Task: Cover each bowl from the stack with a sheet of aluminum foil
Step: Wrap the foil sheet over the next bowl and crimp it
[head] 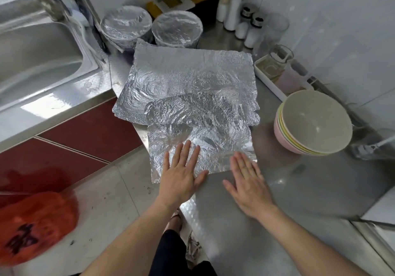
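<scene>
Counts:
- Foil-covered bowls: 2, side by side at the back of the counter, one left [126, 25] and one right [177, 27]. Each is wrapped over its rim.
- Uncovered bowls: one nested stack [314, 124] at the right, with at least three rims showing. The bottom bowl is pink and the top one grey-green inside.
- Loose foil: 2 sheets can be told apart. The large back sheet [192, 72] lies flat and reaches back to the covered bowls. The near sheet [201, 145] overlaps its front edge, with a crumpled ridge along the overlap.
- Shakers [249, 29] with dark caps: 2, near the back wall.

Hands: The left hand [183, 173] lies flat with straight fingers pressed on the near sheet. The right hand [248, 183] is also flat and gripping nothing. Its fingertips are on the sheet's near right corner and its palm is on the counter [299, 179].

Writing: There are dark characters on the red plastic bag [32, 228] at lower left, too blurred to read. No brand is legible anywhere.

Edges and room: The near sheet's left side hangs past the counter edge over the floor. The back sheet's left corner reaches toward the sink [38, 51]. Bare steel lies to the right of the right hand, in front of the stack. A white tray [263, 76] holding glass jars stands by the wall behind the stack.
</scene>
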`<state>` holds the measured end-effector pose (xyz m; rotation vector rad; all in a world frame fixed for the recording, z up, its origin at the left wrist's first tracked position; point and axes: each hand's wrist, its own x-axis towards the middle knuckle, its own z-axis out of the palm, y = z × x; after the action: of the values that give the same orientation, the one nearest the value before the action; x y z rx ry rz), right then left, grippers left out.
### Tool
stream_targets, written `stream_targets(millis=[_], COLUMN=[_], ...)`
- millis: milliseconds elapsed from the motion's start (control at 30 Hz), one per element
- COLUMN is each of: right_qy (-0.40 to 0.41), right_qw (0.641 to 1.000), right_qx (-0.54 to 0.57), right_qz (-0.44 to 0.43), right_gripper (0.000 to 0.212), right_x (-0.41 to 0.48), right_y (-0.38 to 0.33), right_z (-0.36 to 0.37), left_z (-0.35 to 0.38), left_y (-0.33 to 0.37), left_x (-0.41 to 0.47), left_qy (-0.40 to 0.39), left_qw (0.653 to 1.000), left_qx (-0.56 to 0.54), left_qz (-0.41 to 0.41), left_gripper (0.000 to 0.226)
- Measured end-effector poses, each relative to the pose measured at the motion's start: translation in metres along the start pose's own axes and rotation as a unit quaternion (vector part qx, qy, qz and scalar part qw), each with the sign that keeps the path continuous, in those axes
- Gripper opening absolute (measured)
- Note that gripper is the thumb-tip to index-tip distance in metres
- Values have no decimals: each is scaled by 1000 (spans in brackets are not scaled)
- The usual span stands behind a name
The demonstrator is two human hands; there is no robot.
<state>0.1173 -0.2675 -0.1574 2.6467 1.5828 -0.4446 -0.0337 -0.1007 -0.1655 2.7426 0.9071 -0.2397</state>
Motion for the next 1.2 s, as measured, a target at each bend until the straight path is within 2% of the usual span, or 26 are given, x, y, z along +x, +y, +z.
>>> stream_targets(millis=[100,200,367,533,633,733,833,1000,1067,1100,1167,1200], right_qy=[-19,-43,-72,-79,-82,-90,-97,-97,-49,8,165,250], right_qw=[999,998,994,993,993,992,991,988,990,992,981,965], right_qx=[-8,-15,-18,-12,-11,-7,-5,37,54,56,59,60], right_qz=[45,53,79,88,90,88,88,115,119,110,79,62], right_gripper=[89,100,96,99,86,79,78,72,68,65,53,48], right_x=[-3,-3,-2,-2,-2,-2,-3,-2,-4,-4,-2,1], right_y=[25,29,21,15,13,11,12,10,5,2,-2,-1], right_z=[-7,-13,-19,-27,-31,-35,-35,-41,-46,-50,-65,-75], left_z=[-3,-6,-16,-30,-32,-31,-28,-35,-44,-50,-63,-70], left_y=[-3,-10,-16,-21,-33,-42,-44,-42,-40,-38,-33,-30], left_x=[-6,-15,-30,-32,-28,-28,-29,-32,-35,-37,-41,-44], left_qy=[0,-4,-40,8,64,58,37,54,78,88,110,117], left_qw=[1000,999,991,966,928,853,805,782,792,804,832,849], left_qx=[-2,-19,-73,-175,-275,-428,-466,-489,-487,-478,-446,-425], left_qz=[-11,-30,-107,-188,-242,-293,-366,-383,-360,-344,-310,-290], left_gripper=[71,68,70,97,114,121,111,61,47,46,34,23])
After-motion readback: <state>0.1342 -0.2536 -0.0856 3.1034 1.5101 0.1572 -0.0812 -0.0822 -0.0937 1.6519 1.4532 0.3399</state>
